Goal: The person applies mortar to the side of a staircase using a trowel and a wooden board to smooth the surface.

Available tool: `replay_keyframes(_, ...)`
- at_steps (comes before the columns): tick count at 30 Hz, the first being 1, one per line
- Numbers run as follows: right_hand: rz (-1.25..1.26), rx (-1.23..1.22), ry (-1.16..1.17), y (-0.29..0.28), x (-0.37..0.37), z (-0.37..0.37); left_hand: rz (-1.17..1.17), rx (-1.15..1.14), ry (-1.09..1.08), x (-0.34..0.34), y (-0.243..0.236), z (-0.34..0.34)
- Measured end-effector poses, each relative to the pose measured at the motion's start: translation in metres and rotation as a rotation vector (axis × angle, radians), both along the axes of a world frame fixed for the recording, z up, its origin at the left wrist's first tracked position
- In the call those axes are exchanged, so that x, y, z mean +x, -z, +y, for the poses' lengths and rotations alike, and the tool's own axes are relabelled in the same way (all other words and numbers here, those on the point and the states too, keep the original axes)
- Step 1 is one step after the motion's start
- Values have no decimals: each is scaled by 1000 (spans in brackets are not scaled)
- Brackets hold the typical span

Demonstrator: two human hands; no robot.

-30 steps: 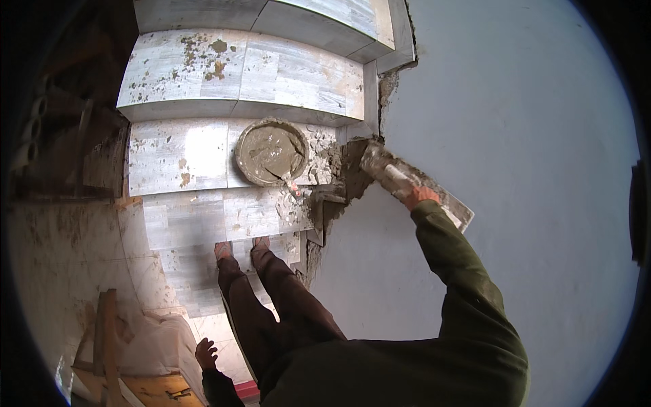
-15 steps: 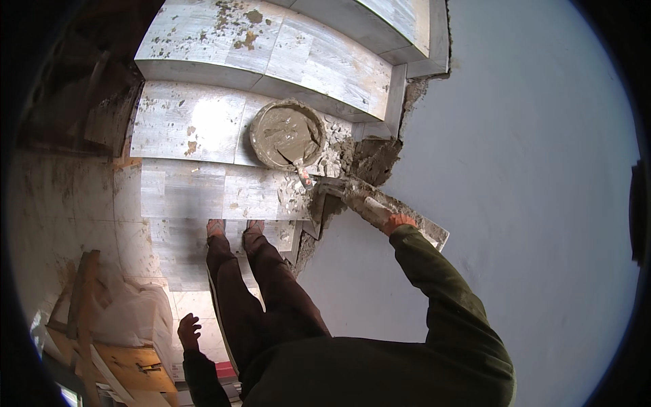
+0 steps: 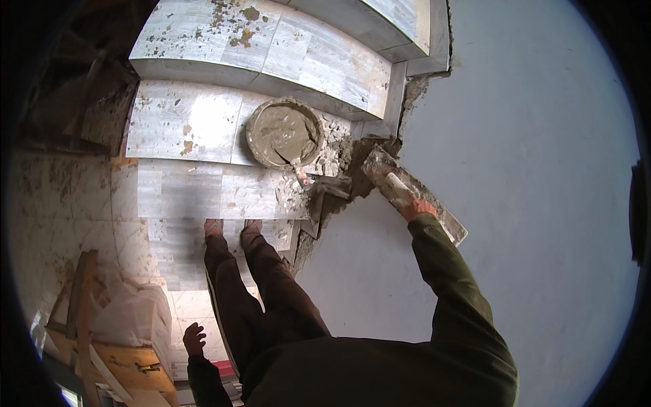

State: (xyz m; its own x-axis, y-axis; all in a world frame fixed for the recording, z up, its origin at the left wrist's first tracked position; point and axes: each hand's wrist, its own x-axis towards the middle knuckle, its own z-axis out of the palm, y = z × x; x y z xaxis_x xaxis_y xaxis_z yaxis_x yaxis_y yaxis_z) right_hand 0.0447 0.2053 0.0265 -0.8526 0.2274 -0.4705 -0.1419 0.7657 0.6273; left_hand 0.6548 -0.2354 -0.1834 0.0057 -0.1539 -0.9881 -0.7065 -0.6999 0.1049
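My right hand (image 3: 420, 207) is wrapped round the handle of a long plastering float (image 3: 441, 216), smeared with grey mortar. The float lies slantwise at the wall (image 3: 515, 169), its far end beside the wet mortar patch (image 3: 361, 159) along the stair edge. My left hand (image 3: 194, 339) hangs low at my left side, holding nothing, its fingers loosely bent and apart. A round bucket (image 3: 252, 144) of wet mortar (image 3: 288, 132) stands on a step, with a trowel (image 3: 302, 178) leaning at its near rim, handle outward.
Tiled steps (image 3: 183, 122) rise away from me, spattered with mortar; crumbs of mortar (image 3: 332, 146) lie right of the bucket. My feet (image 3: 252, 225) stand on a lower step. A wooden box (image 3: 135, 366) with plastic sheeting (image 3: 132, 312) is at the lower left.
My right hand and the float have moved right and slightly nearer, away from the stair corner, uncovering more of the mortar there. My left hand has shifted slightly right and nearer.
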Motion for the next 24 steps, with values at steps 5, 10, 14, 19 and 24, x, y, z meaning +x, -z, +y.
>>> replay_keyframes(5, 104, -87, 8, -51, 18, -25, 27, 28, -17, -11, 14, 3)
replay_keyframes(10, -46, 19, -96, 2, 36, 11, 35, 20, 19, -18, 16, 0)
replay_keyframes(14, -152, 27, -64, 56, 33, 5, 53, -36, 15, -20, -6, -20)
replay_keyframes(19, -58, 10, -151, 72, 1, 19, -8, -36, -23, 11, -12, -33)
replay_keyframes(24, 16, -31, -13, 33, -30, -5, -71, -13, -16, 3, -4, -20)
